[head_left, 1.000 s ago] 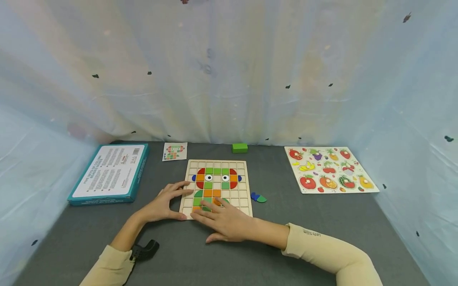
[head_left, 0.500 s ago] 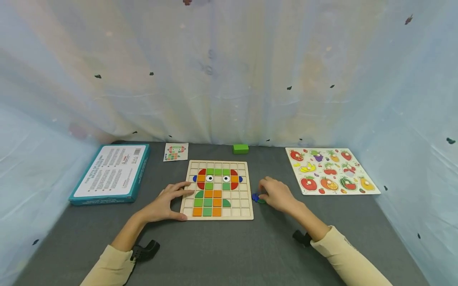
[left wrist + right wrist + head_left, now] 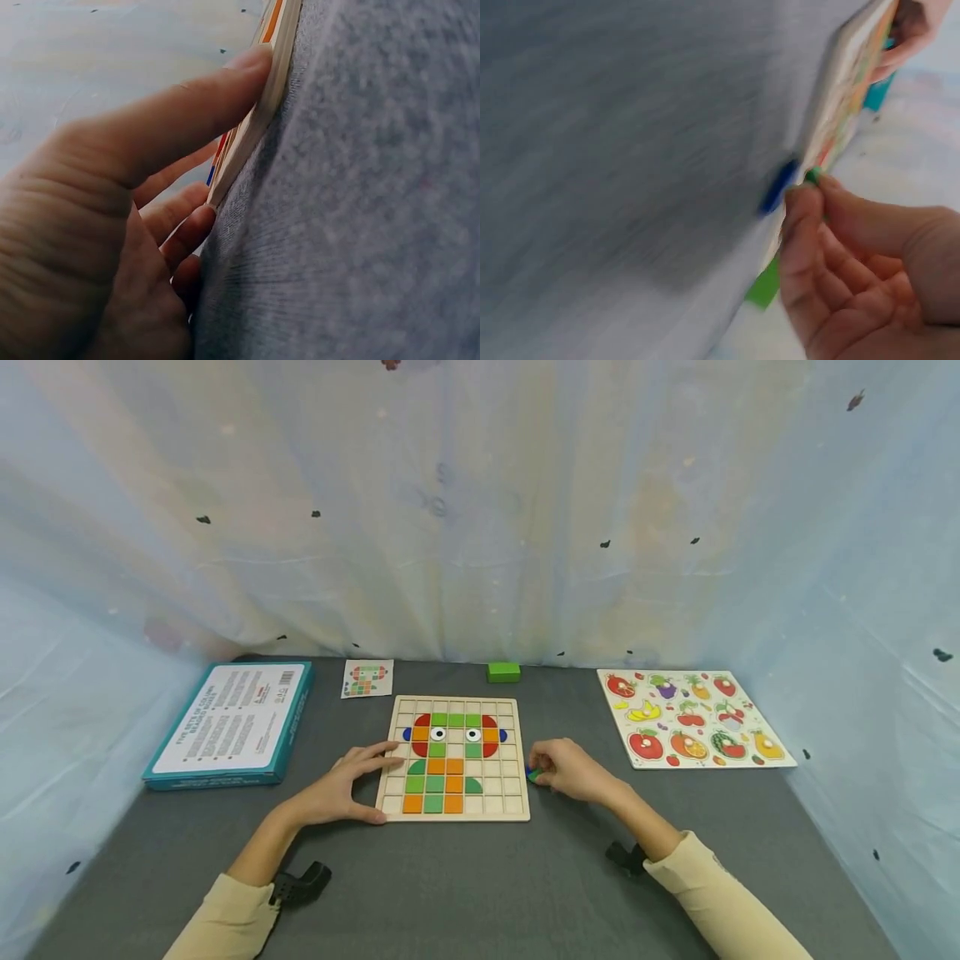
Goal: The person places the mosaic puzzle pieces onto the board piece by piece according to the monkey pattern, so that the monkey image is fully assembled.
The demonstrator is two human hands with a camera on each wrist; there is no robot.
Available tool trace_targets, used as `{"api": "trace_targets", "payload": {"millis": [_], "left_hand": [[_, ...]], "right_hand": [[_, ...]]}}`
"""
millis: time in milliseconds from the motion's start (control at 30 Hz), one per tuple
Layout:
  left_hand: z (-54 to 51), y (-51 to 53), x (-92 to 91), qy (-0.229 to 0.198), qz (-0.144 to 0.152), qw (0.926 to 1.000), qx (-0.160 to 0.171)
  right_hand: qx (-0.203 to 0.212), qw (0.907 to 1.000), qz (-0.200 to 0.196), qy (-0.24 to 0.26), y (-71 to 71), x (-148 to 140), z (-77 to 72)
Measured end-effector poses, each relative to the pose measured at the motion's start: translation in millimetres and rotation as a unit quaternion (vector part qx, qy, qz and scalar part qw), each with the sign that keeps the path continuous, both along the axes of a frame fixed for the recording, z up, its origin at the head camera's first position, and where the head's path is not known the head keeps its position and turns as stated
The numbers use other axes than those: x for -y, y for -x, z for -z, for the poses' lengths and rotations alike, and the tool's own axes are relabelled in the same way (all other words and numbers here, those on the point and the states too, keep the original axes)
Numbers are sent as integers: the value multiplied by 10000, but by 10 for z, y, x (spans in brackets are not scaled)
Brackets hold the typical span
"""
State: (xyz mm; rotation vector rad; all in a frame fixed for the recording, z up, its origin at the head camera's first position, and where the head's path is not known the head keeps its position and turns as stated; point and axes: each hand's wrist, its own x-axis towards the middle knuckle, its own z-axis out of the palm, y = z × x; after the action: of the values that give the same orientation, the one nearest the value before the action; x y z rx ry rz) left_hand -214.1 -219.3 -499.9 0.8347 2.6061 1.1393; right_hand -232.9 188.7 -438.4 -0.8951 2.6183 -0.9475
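Note:
A square wooden grid board [image 3: 497, 806] lies on the dark table with coloured tiles forming a figure with two eyes. My left hand [image 3: 341, 787] rests at its left side, thumb on the near left corner and fingertips on the left edge. Beyond the board's right edge, my right hand [image 3: 572, 770] pinches a small green quarter-round tile [image 3: 812, 175] between thumb and fingers. Close by its fingertips, a blue piece [image 3: 780, 187] lies on the cloth. The fingers partly cover both pieces in the head view.
Behind the board lie a small pattern card [image 3: 367, 678] and a green block [image 3: 503, 672]. A teal-edged box [image 3: 232, 722] lies at left. At right lies a fruit puzzle board [image 3: 693, 718]. A pale curtain [image 3: 480, 527] surrounds the table.
My right hand has moved from the board's lower part to the loose pieces at its right and taken hold of the green tile. My left hand has stayed at the board's left edge.

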Motion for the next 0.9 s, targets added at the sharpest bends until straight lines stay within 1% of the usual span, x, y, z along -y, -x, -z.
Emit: {"api": "trace_targets", "payload": {"millis": [67,167,233,267,333,400,467,567,633,700,800,833,867,900], "left_hand": [[2,2,10,-8,44,10000,-4],[10,6,15,-24,88,10000,-24],[15,8,10,-55,119,9999,14],[12,10,14,-69,128,9999,38],[4,12,22,-108,147,9998,72],[-6,15,30,-167,159,9997,110],[-5,15,27,-235,185,9995,120],[-2,17,23,-271,219,9993,102],[0,20,22,-273,237,9993,88],[5,20,24,-240,239,9994,64],[10,18,28,-220,220,9995,62],[9,14,29,-200,206,9996,59],[7,10,30,-195,196,9996,66],[4,6,32,-178,183,9997,71]], "right_hand": [[258,9989,-107,388,-15,173,-33],[679,9924,-237,998,-36,523,-38],[742,9904,-255,1142,-57,787,-22],[681,9910,-259,1119,-65,928,-16],[403,9954,-211,845,-87,1197,-2],[10,9989,-161,445,-112,1439,8],[-320,9994,-130,62,-148,1630,22],[-664,9971,-142,-343,-199,1830,45],[-859,9947,-144,-544,-223,1905,67],[-968,9931,-129,-646,-236,1940,82],[-1146,9914,-208,-600,-250,1921,86],[-1339,9884,-298,-658,-259,1897,82],[-1596,9833,-432,-759,-272,1866,74],[-1897,9756,-580,-944,-292,1830,66]]}}
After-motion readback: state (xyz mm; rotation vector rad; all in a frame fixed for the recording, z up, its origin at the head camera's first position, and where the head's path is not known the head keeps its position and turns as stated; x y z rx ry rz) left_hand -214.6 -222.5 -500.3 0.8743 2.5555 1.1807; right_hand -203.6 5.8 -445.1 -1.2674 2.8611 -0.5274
